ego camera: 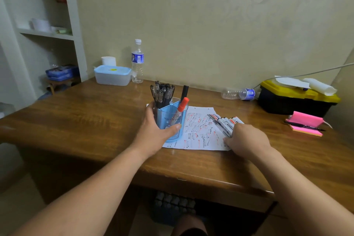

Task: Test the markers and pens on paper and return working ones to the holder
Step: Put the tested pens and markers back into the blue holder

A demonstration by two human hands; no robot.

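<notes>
A white shelf unit stands at the far left, with blue boxes low beside it. On the wooden worktop, against the wall, sit a lidded plastic container, a white roll behind it, and an upright water bottle just to its right.

Near the middle, the left hand grips the blue holder; its fingers wrap the holder's left side and its thumb lies across the front. The holder stands upright on the left edge of the paper. It contains a cluster of pens, a black marker and a red-capped marker, which leans.

The paper is covered with red and black strokes. A row of markers lies at its right side. The right hand rests on their near ends, fingers bent down over them. Whether they pinch one, I cannot tell.

Farther right lie a toppled bottle, a black and yellow toolbox and pink sticky notes with a pen on them.
</notes>
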